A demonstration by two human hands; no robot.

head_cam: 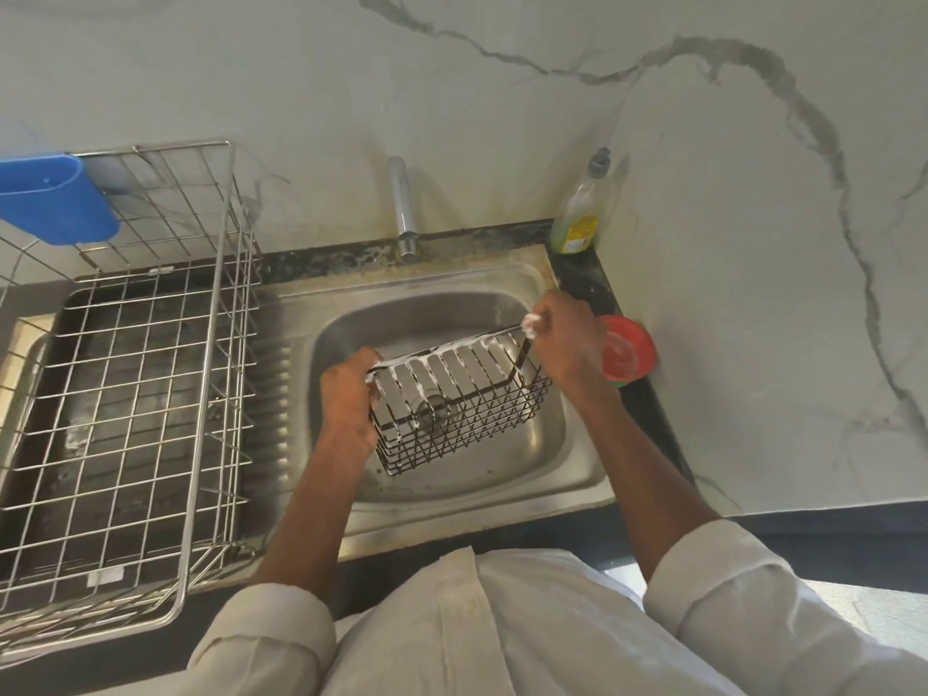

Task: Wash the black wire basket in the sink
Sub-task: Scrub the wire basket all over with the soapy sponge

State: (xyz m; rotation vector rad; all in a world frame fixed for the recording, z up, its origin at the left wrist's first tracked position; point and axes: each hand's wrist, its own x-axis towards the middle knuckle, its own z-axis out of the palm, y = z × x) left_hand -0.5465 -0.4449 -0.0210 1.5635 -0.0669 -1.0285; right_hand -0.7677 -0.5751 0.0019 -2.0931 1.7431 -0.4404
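Here the rectangular stainless-steel sink [572,464] is the landmark: its rounded bowl walls leave free room around the small black wire basket [459,411], which is held tilted above the bowl, over the drain, with no side against a wall as far as can be seen. White foam coats the basket's upper rim and upper wires. Behind the sink, a chrome tap [403,213] rises at the back edge, its spout well above the basket. On the sink's left, over the drainboard, stands a large silver wire dish rack [150,374] with a blue plastic holder [55,198] hung on its far corner. At the sink's back right corner stands a clear soap bottle with yellow-green liquid [577,213], and just right of the bowl sits a round red and green tub [627,351] on the dark counter.

The left hand [349,394] grips the basket's left end, fingers curled round the rim. The right hand [565,336] is raised at the basket's far right corner, fingers pinched on a small foamy scrubber [531,324] pressed to the rim. Both forearms reach forward from rolled white sleeves.
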